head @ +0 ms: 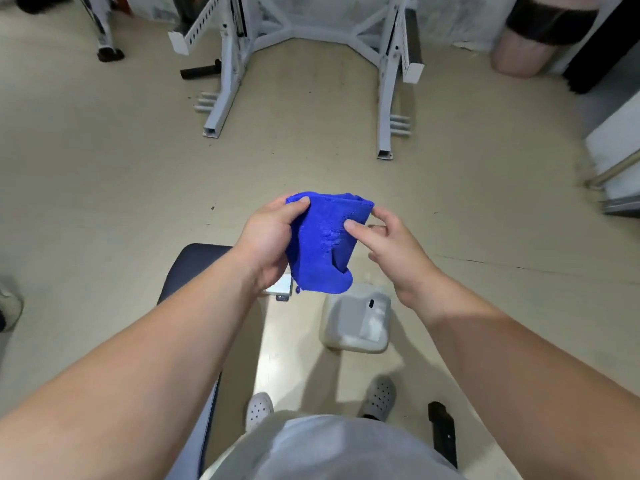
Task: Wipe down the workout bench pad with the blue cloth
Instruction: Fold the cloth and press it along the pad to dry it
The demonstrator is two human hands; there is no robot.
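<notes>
Prep step, no wiping yet; blue cloth [325,244] held up, bunched, clear of the bench pad [194,268]; left hand [266,237] grips its left side, right hand [398,251] pinches its right edge; next, probably: fold to a flat face, lower onto pad.

Left hand [268,242] grips blue cloth [323,242]; right hand [389,249] pinches its edge above bench pad [188,268].
</notes>
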